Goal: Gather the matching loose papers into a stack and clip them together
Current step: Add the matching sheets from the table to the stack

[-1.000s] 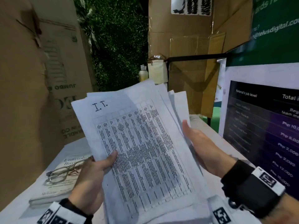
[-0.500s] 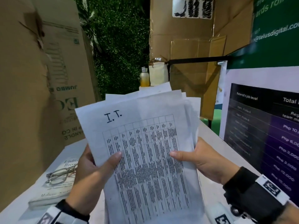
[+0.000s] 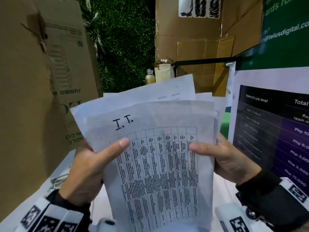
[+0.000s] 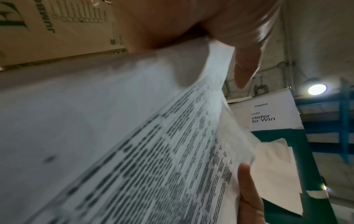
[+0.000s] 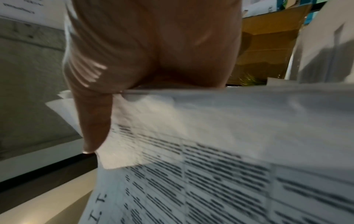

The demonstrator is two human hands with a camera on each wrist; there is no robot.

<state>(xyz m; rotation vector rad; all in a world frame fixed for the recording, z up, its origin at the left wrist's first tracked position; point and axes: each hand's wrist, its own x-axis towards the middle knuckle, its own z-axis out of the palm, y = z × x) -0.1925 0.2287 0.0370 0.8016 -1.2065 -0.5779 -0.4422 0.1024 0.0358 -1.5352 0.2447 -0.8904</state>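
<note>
Above the table (image 3: pixel 41 196), both hands' grip pinches papers (image 3: pixel 155 164) marked "I.T."

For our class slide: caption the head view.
Both hands hold uneven papers, top sheet marked "I.T."

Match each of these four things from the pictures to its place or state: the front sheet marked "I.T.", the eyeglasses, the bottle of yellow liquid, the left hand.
Things:
1. front sheet marked "I.T."
2. eyeglasses
3. bottle of yellow liquid
4. left hand

Places or states:
A. standing far back, by the green hedge wall
B. thumb pressed on the sheet's left edge
C. held up between both hands
D. lying low at the left, mostly hidden by a hand

Pairs: 1-C, 2-D, 3-A, 4-B
</note>
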